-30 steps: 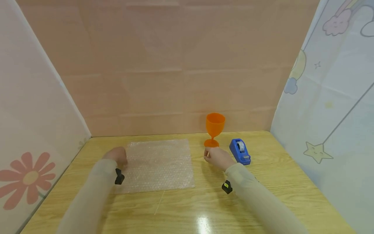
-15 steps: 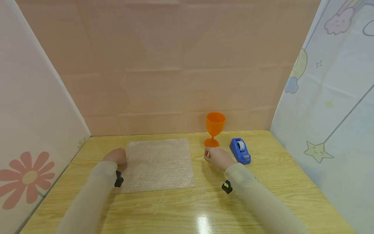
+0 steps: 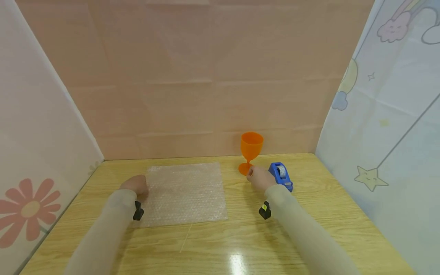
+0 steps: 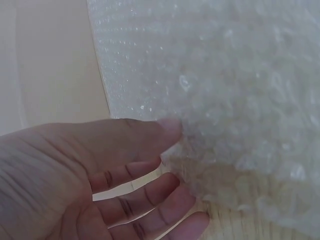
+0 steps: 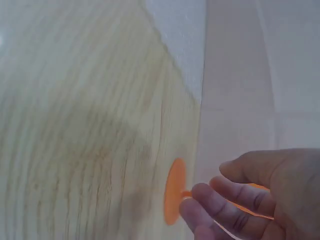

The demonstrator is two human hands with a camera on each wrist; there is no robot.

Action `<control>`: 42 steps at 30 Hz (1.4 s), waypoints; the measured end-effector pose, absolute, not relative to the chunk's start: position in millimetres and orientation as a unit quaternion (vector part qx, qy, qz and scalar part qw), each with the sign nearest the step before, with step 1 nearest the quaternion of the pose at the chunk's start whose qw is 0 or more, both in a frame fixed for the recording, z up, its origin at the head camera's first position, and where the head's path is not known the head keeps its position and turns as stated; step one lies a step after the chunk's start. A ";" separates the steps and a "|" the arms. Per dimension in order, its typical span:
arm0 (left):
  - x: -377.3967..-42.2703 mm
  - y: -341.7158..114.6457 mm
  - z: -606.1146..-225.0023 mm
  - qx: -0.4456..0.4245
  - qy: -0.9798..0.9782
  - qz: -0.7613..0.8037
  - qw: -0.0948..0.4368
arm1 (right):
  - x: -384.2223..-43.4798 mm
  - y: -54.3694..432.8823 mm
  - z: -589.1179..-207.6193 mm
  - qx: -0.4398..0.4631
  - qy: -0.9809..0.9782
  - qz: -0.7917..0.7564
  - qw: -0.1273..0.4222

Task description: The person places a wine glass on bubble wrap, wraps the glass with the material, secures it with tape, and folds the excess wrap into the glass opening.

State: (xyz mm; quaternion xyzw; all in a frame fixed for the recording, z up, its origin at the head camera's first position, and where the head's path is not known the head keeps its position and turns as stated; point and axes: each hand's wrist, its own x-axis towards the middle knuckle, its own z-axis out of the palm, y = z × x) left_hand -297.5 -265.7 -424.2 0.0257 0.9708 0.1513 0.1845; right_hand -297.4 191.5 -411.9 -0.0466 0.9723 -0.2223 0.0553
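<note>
In the head view, my left hand (image 3: 135, 185) is at the left edge of a flat sheet of clear bubble wrap (image 3: 187, 196). From the left wrist, the thumb tip overlaps the bubble wrap (image 4: 225, 100), and the loosely bent fingers lie below it, apart from the thumb. My right hand (image 3: 260, 178) is just in front of an orange goblet (image 3: 251, 145), which stands upright near the back wall. Seen from the right wrist, the fingers are loosely bent close by the stem, beside the orange base (image 5: 173, 192); the hand hides most of the bowl. Thumb and fingers stand apart.
A blue tape dispenser (image 3: 285, 183) with a roll of tape sits right behind my right hand. All this rests on a wooden table (image 3: 206, 248). A beige backdrop (image 3: 172, 84) closes off the back, with patterned cloth walls at both sides.
My right hand has moved slightly away from me and to the right, still near the goblet's base. The left hand, bubble wrap and goblet stay put.
</note>
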 end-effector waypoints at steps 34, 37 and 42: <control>-292.2 -260.2 -415.3 0.005 0.970 0.132 0.202 | -368.3 187.8 -462.8 0.124 0.885 -0.447 -0.037; -293.8 -260.1 -413.7 0.001 0.969 0.134 0.206 | -368.2 188.1 -462.3 0.121 0.886 -0.445 -0.042; -296.2 -259.8 -412.6 0.009 0.970 0.134 0.205 | -367.9 189.3 -458.6 0.107 0.899 -0.421 -0.049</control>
